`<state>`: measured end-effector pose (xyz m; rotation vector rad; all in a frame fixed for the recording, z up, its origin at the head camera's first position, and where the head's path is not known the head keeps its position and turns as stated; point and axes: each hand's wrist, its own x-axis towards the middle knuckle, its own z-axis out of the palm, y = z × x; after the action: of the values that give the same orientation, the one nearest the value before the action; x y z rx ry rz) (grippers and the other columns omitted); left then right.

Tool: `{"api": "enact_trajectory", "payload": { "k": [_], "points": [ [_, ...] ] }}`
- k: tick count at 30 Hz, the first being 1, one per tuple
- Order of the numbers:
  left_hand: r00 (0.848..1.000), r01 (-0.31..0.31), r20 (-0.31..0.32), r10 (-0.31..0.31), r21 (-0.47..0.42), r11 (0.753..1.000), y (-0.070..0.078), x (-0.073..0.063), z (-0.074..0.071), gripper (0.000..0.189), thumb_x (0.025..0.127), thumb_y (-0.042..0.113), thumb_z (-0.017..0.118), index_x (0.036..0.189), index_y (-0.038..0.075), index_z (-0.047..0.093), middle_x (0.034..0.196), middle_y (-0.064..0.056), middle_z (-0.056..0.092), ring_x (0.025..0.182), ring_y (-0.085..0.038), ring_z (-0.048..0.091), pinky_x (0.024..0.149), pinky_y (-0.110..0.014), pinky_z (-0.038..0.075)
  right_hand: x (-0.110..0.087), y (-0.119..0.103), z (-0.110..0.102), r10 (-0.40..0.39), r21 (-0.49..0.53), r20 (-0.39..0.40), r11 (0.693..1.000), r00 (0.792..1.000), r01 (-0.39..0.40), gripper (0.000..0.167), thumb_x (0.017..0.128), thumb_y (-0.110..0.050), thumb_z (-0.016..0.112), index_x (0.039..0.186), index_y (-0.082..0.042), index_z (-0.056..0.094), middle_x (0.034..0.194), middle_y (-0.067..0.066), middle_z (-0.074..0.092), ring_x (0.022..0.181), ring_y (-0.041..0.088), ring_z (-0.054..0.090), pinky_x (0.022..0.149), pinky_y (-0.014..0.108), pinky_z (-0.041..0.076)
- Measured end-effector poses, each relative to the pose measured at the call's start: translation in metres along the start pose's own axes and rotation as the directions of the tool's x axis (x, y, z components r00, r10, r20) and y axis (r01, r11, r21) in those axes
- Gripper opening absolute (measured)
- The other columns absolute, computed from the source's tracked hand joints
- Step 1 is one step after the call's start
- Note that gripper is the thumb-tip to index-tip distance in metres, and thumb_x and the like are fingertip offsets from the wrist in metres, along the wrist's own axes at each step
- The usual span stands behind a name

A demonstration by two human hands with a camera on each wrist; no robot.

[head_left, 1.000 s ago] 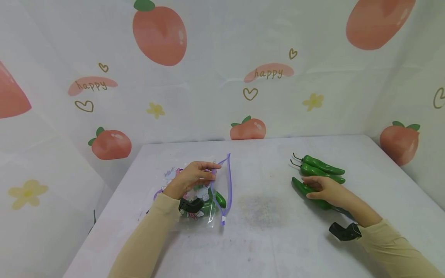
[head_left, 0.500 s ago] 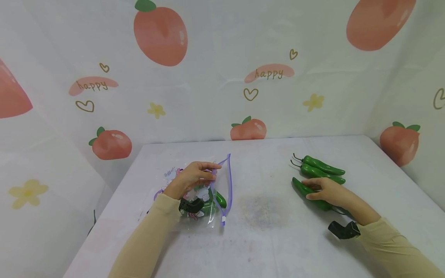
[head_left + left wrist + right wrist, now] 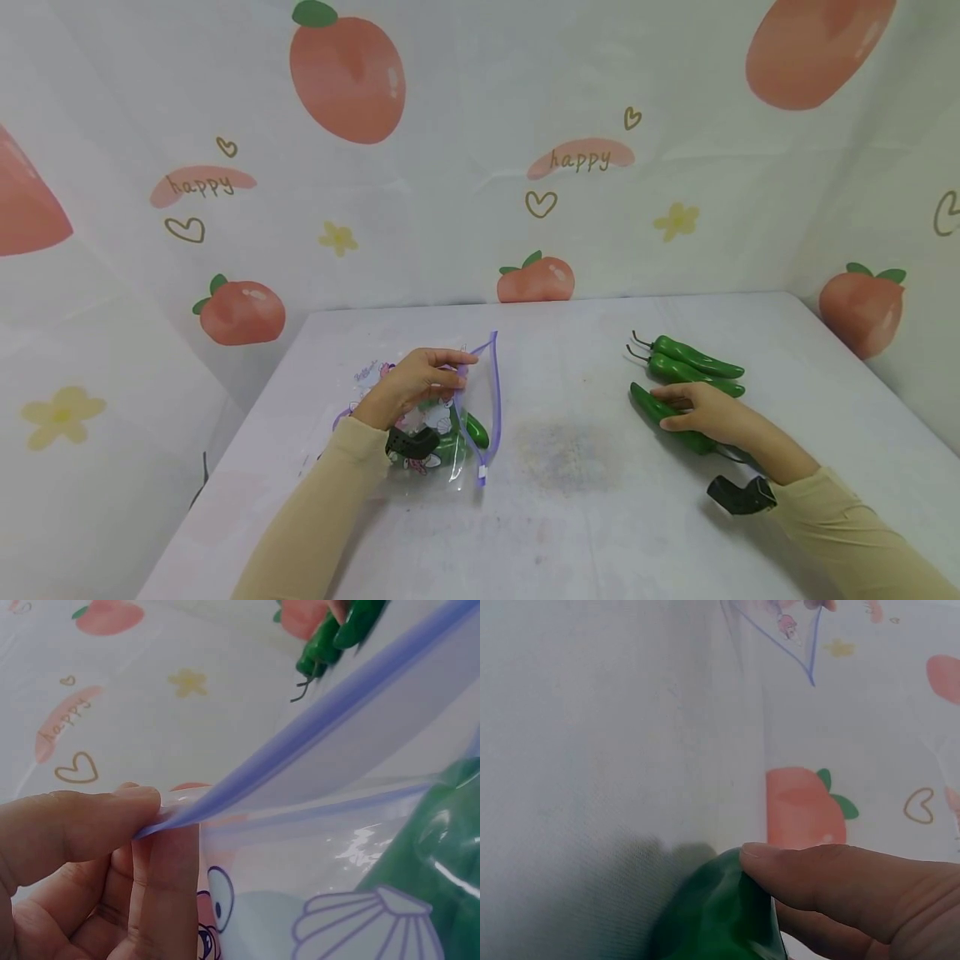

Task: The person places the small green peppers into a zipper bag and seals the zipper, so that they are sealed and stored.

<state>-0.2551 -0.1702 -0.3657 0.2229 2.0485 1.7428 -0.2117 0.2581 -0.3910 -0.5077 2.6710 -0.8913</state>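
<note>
Pinching a purple-edged bag [image 3: 497,392] at centre-left with my left hand [image 3: 414,385], thumb against finger as only the left wrist view details, I grip a green pepper [image 3: 648,404] at right in my right hand [image 3: 712,410]; bare white table [image 3: 562,367] lies between them mid-frame, and two more peppers [image 3: 697,357] sit just beyond the held one.

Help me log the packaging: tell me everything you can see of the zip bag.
The zip bag looks like clear, shiny plastic printed with cartoon figures and a shell. Purple zip strips line its mouth, which gapes open toward the right, with a white slider at the near end. It lies on the left of the table, and the left hand pinches its zip edge. At least one green chili pepper is inside. The hand hides some of the bag.
</note>
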Motion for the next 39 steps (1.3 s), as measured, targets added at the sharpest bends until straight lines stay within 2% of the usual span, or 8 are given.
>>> {"api": "enact_trajectory", "payload": {
  "k": [13, 23, 33, 39],
  "points": [
    [1.0, -0.003, 0.003, 0.003, -0.01, 1.0, -0.003, 0.001, 0.001, 0.04, 0.089, -0.005, 0.062, 0.129, -0.006, 0.057, 0.095, -0.004, 0.055, 0.069, -0.013, 0.054, 0.065, -0.022, 0.05, 0.0, -0.002, 0.002, 0.024, 0.012, -0.012, 1.0, 1.0, -0.024, 0.057, 0.086, -0.019, 0.072, 0.131, 0.01, 0.053, 0.129, 0.032, 0.055, 0.118, 0.048, 0.053, 0.093, 0.055, 0.047],
    [1.0, -0.005, 0.007, 0.005, -0.011, 1.0, -0.003, 0.001, 0.001, 0.039, 0.088, -0.005, 0.063, 0.127, -0.005, 0.06, 0.09, -0.003, 0.054, 0.067, -0.013, 0.053, 0.063, -0.022, 0.049, 0.003, -0.011, 0.003, 0.034, 0.025, -0.051, 0.999, 0.998, -0.033, 0.058, 0.088, -0.022, 0.071, 0.134, 0.007, 0.051, 0.131, 0.031, 0.054, 0.121, 0.047, 0.051, 0.094, 0.055, 0.046],
    [1.0, -0.002, -0.01, 0.002, 0.001, 1.0, -0.003, 0.002, 0.002, 0.043, 0.088, -0.003, 0.064, 0.13, -0.007, 0.056, 0.091, -0.001, 0.053, 0.069, -0.012, 0.052, 0.064, -0.022, 0.049, 0.008, -0.026, 0.004, -0.015, 0.074, -0.096, 0.997, 0.995, 0.022, 0.057, 0.09, -0.022, 0.069, 0.137, 0.004, 0.05, 0.131, 0.03, 0.054, 0.123, 0.046, 0.051, 0.092, 0.05, 0.05],
    [1.0, 0.001, -0.019, 0.0, 0.019, 1.0, -0.002, 0.002, 0.002, 0.045, 0.088, -0.002, 0.064, 0.132, -0.008, 0.054, 0.09, -0.001, 0.053, 0.069, -0.012, 0.052, 0.064, -0.022, 0.049, 0.014, -0.036, 0.006, -0.032, 0.094, -0.119, 0.995, 0.992, 0.043, 0.054, 0.089, -0.017, 0.069, 0.136, 0.003, 0.051, 0.131, 0.029, 0.055, 0.121, 0.046, 0.052, 0.09, 0.049, 0.051]
  ]
}}
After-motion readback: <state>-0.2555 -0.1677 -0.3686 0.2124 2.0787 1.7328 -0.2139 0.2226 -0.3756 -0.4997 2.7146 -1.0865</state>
